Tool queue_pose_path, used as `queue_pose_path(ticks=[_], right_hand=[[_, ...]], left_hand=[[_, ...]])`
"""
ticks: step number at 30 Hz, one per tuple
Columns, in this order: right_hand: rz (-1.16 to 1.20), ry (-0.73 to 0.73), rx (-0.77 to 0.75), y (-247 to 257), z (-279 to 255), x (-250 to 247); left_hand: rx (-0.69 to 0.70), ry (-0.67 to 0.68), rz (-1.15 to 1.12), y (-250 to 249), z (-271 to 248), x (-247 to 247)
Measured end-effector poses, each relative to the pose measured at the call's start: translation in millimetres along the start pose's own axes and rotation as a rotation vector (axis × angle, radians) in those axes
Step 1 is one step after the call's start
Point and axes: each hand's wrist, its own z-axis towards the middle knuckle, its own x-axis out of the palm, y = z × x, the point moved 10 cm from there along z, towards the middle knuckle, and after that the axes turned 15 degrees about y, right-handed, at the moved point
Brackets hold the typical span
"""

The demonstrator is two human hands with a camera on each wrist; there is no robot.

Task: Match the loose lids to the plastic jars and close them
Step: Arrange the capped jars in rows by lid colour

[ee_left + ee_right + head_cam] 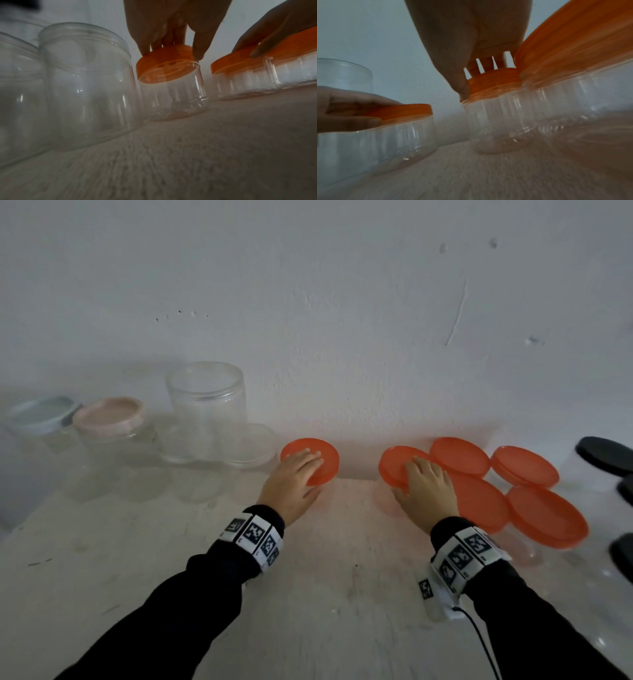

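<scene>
Left hand (295,478): fingers curled over one orange lid (320,461) seated on a clear jar (173,93), mid-counter near the back edge. Right hand (425,487): fingers spread, thumb pinching the rim of a second orange lid (394,464) on its jar (496,121). Open clear jars (205,409) toward the counter's (308,594) back-left corner.

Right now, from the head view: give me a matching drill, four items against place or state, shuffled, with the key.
Items
1. left hand
2. right hand
3. tall jar
4. pink lid

States
A. open top, no lid
B. grips the lone orange lid
C. on a jar at far left
D. grips an orange lid beside the orange cluster

Pairs: 1-B, 2-D, 3-A, 4-C
</scene>
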Motion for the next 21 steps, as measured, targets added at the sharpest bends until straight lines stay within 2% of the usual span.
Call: queue_pose_path(ticks=[12,21], right_hand=[[0.034,0.053,-0.182,42.0,1.5,6.0],[0.057,0.072,-0.2,58.5,5.1,4.7]], left_hand=[[-0.045,-0.03,-0.038,10.2,0.1,-0.4],[-0.061,-0.025,-0.102,13.9,-1.2,-1.0]])
